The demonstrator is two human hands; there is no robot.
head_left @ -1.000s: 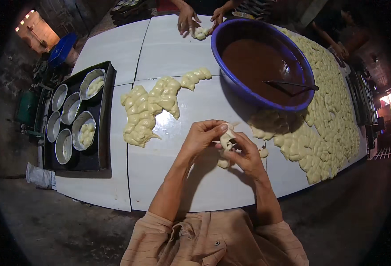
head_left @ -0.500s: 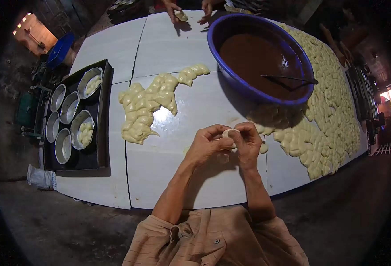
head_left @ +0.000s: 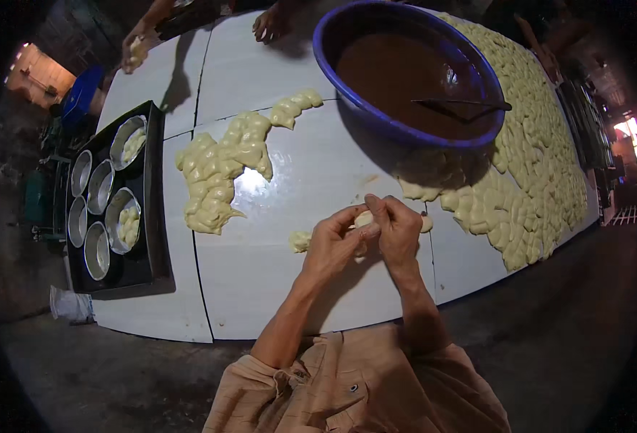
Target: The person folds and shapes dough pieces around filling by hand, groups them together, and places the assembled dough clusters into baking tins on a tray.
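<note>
Both my hands are closed together over the near middle of the white table (head_left: 261, 303). Between them is a small pale piece of dough (head_left: 364, 219). My left hand (head_left: 335, 243) pinches it from the left, and my right hand (head_left: 398, 232) presses on it with thumb and fingers. Part of the dough is hidden by the fingers. A loose lump of dough (head_left: 300, 241) lies just left of my left hand. Another small bit (head_left: 426, 224) sits by my right hand. Farther left spreads a joined cluster of dough pieces (head_left: 214, 177).
A large blue basin (head_left: 327, 61) of brown liquid, with a dark-handled utensil, stands at the far right-centre. Many dough pieces (head_left: 528, 209) cover the right side. At left, a black tray (head_left: 158, 238) holds several round metal tins. Another person's hand (head_left: 137, 49) is at upper left.
The other person's hand with a piece of dough has swung left towards the tray's far end. My hands still work the dough between my fingers; the whole view has shifted slightly.
</note>
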